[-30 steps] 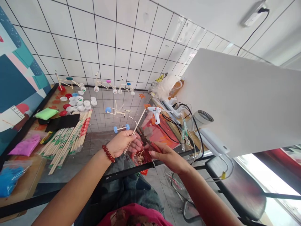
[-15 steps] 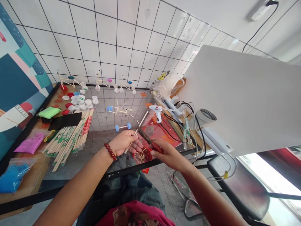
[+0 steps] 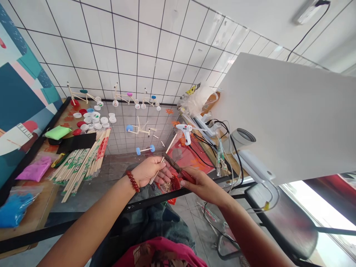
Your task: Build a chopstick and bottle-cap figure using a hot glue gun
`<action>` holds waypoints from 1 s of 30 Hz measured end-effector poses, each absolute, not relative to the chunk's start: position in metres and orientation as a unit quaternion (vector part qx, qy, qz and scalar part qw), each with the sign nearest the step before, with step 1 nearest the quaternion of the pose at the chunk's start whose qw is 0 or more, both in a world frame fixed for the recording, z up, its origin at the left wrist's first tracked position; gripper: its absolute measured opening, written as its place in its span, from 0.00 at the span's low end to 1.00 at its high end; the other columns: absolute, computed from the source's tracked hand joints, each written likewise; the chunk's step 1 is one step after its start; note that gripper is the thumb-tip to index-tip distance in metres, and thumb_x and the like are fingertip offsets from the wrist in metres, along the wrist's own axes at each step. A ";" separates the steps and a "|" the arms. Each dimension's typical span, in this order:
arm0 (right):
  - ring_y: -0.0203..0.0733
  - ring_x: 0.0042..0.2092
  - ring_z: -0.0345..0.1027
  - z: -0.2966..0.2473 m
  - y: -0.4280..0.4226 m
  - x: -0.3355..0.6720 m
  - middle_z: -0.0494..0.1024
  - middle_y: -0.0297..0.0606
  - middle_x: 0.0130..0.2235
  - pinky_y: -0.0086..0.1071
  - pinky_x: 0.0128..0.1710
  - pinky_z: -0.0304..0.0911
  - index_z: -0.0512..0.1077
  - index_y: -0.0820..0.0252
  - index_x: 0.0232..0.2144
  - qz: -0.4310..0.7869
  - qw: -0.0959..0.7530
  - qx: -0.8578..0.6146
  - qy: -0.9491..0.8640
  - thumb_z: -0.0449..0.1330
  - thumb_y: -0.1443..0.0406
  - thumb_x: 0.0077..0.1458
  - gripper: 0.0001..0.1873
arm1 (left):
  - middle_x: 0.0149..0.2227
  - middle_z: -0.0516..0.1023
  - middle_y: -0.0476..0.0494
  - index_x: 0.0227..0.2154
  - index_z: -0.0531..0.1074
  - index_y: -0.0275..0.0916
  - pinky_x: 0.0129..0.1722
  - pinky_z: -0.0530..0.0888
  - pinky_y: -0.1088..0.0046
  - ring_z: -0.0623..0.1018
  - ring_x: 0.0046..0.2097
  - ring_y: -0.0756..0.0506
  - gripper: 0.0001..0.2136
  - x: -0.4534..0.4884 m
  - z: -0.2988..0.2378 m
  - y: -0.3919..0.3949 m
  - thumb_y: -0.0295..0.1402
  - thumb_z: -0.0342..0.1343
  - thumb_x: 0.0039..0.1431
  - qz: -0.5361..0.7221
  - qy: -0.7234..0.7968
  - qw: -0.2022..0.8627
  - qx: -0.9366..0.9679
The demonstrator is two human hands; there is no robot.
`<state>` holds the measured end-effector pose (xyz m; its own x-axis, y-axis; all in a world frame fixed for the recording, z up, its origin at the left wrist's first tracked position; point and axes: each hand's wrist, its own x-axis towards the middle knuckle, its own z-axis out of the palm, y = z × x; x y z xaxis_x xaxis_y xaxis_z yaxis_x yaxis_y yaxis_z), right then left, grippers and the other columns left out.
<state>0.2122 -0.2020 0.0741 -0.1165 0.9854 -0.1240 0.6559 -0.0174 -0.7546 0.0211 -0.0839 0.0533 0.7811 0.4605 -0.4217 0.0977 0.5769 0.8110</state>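
Red-handled pliers (image 3: 175, 165) gripped in right hand (image 3: 198, 182), near side of white glue gun (image 3: 185, 130), jaws at wooden stick (image 3: 154, 178). Left hand (image 3: 148, 171) pinches stick, left of and nearer than gun. Blue-wheeled axle (image 3: 145, 150) left of gun; wrapped chopsticks (image 3: 82, 163) farther left.

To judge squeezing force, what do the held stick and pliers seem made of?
Stick: probably wood or bamboo, matt, from its pale tan surface. Pliers: likely metal, given their dark, dull, brownish look; the handles look plastic from their red colour, finish unclear.
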 end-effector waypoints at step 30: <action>0.44 0.46 0.68 0.071 -0.207 0.222 0.74 0.42 0.47 0.36 0.50 0.62 0.74 0.59 0.37 0.345 0.241 -0.600 -0.681 0.58 0.57 0.61 0.12 | 0.27 0.80 0.40 0.34 0.68 0.33 0.20 0.70 0.81 0.80 0.26 0.49 0.05 0.027 0.049 -0.091 0.31 0.53 0.63 0.091 0.332 0.833 0.433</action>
<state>0.2224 -0.2073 0.0715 -0.1647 0.9827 -0.0849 0.6504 0.0435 -0.7584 0.0269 -0.0914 0.0485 0.7625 0.4392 -0.4751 0.1359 0.6091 0.7814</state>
